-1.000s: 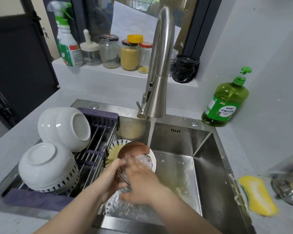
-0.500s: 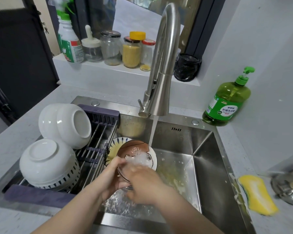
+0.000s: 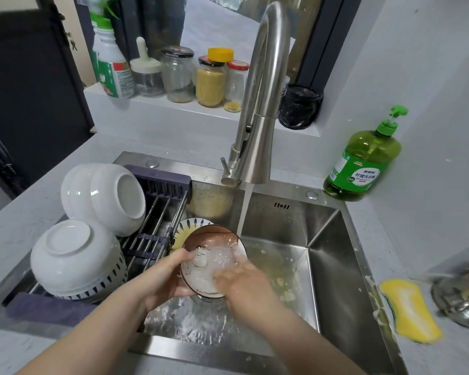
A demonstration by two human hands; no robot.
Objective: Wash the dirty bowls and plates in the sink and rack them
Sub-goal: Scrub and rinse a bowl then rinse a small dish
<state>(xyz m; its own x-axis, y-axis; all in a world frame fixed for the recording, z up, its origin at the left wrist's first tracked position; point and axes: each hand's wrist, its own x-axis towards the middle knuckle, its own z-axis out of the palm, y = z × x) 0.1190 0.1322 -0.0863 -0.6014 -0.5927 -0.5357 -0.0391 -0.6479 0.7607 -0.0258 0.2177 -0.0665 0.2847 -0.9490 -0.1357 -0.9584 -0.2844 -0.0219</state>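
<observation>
Over the steel sink (image 3: 336,253), beside the rack (image 3: 157,212) where 2 stacks of white bowls (image 3: 73,261) are already set, the brown bowl (image 3: 214,255) is held tilted just left of the running stream, its inside filled with foam. It is judged to be rigid, breakable ceramic of moderate weight, made slippery by suds, and is best taken at the rim with 1 thumb hooked inside. The left hand (image 3: 168,277) is clamped on the rim that way. The right hand (image 3: 244,285) is pressed into the foam, but whether its fingers are flat or curled cannot be told.
</observation>
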